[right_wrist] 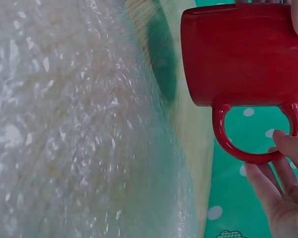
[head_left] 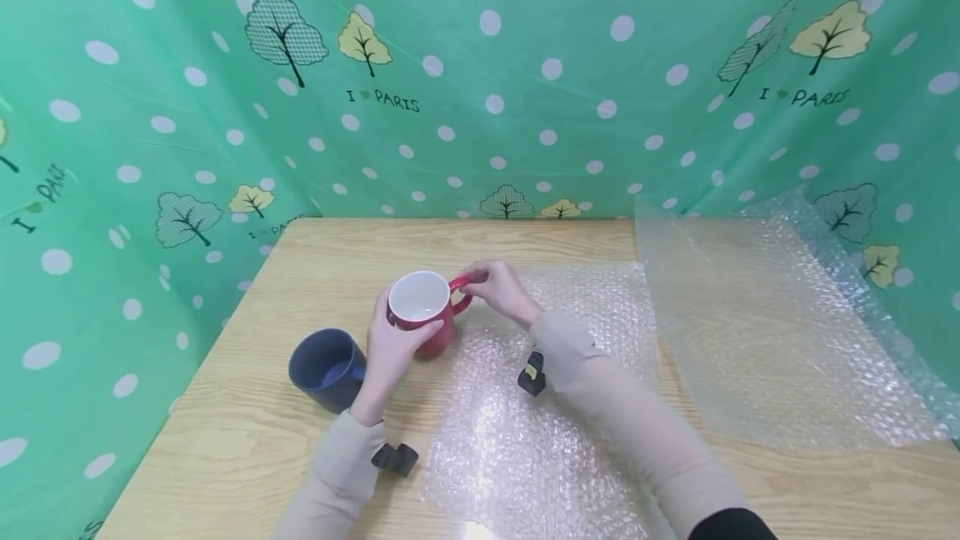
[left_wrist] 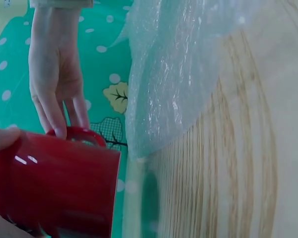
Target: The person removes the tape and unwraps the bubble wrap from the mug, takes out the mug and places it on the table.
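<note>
A red mug [head_left: 435,342] with a white inside is held a little above the wooden table, its mouth facing up. My left hand [head_left: 392,350] grips the body of the mug from the left side, with the thumb across its near side. At the mug's right, my right hand [head_left: 504,293] pinches the red handle [right_wrist: 221,131] between thumb and fingers. A sheet of bubble wrap [head_left: 510,448] lies flat beneath my right forearm, just right of the mug. Left of my left wrist stands a dark blue mug [head_left: 318,382], its handle partly hidden by the wrist.
A second sheet of bubble wrap [head_left: 757,340] is spread at the right, its far edge rising against the green dotted curtain [head_left: 525,40]. The curtain hangs behind and to the left of the table [head_left: 217,432].
</note>
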Available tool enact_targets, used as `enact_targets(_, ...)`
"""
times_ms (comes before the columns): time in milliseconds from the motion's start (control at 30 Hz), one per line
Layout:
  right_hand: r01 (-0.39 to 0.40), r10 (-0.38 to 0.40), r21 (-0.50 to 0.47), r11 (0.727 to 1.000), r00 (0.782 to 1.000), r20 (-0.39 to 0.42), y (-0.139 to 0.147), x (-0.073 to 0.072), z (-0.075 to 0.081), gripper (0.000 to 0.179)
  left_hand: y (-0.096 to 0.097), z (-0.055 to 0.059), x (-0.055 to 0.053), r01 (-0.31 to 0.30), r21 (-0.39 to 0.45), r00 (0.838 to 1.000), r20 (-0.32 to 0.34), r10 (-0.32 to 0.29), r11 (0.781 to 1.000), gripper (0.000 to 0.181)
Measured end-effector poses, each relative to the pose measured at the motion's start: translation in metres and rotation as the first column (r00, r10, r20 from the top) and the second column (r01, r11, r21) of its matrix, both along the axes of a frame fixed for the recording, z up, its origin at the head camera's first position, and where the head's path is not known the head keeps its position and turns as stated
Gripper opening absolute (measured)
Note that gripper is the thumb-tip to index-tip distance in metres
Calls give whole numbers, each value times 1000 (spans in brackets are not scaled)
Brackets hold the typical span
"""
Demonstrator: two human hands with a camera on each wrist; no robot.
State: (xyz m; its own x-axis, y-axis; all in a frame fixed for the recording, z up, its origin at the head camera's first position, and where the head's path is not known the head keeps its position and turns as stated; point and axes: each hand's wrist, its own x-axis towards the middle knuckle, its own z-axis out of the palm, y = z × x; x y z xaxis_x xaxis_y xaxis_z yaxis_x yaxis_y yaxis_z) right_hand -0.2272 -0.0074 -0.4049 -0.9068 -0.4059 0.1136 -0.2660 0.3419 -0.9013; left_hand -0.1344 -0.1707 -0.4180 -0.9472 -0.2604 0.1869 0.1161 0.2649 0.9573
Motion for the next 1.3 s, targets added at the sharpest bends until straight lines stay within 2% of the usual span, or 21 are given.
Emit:
enact_targets(400,33,-32,-35,999,999,12,-15,-5,-11,18,3,-5,-1,-114,-31,993,-21,113,993,81)
enact_targets(667,34,-33,-29,999,999,11,-17,-5,-18,18,3,-7,-1,-129,-37,992,-14,128,991,80)
enact_targets(1000,47,-45,-49,998,998,49,-20,-6,-22,21,3,-6,-3,-144,-52,990,-17,143,988,79)
enact_targets(1300,45,-39,-61,997,995,91,-21,-6,-23,24,1,-2,-2,-155,-74,987,31,158,985,80)
